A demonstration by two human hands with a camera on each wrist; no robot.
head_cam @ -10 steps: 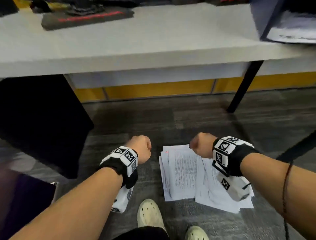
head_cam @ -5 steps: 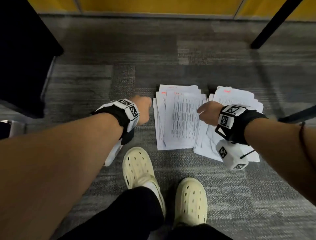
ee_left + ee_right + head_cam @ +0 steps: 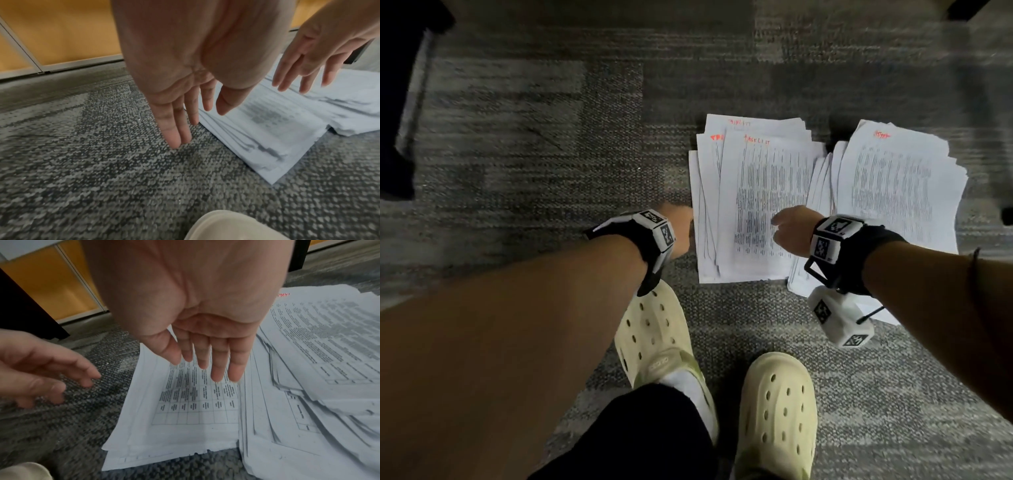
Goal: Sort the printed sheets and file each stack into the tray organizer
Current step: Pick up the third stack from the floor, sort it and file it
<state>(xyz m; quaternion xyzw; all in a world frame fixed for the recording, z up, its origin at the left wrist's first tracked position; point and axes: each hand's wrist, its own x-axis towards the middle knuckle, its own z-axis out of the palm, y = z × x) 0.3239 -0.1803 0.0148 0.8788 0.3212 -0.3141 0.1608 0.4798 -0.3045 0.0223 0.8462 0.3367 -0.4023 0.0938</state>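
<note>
Two loose stacks of printed sheets lie on the grey carpet. The left stack [image 3: 760,192] [image 3: 197,404] shows a table of text with red writing at its top; the right stack [image 3: 893,181] [image 3: 329,345] overlaps its edge. My left hand [image 3: 681,226] [image 3: 197,116] hangs over the carpet just left of the left stack, fingers straight and spread, holding nothing. My right hand [image 3: 789,233] [image 3: 207,365] hovers above the left stack's lower half, fingers straight and pointing down, not touching the paper. The tray organizer is out of view.
Two cream clogs [image 3: 657,339] [image 3: 777,414] stand on the carpet just below the stacks. A dark object [image 3: 397,102] sits at the left edge. A yellow panelled wall [image 3: 61,32] runs behind, and a black table leg [image 3: 300,254] stands at the far right.
Both hands have dropped toward the floor and uncurled from fists to straight fingers. The head view has tilted down, so the white table is gone and the sheets look closer.
</note>
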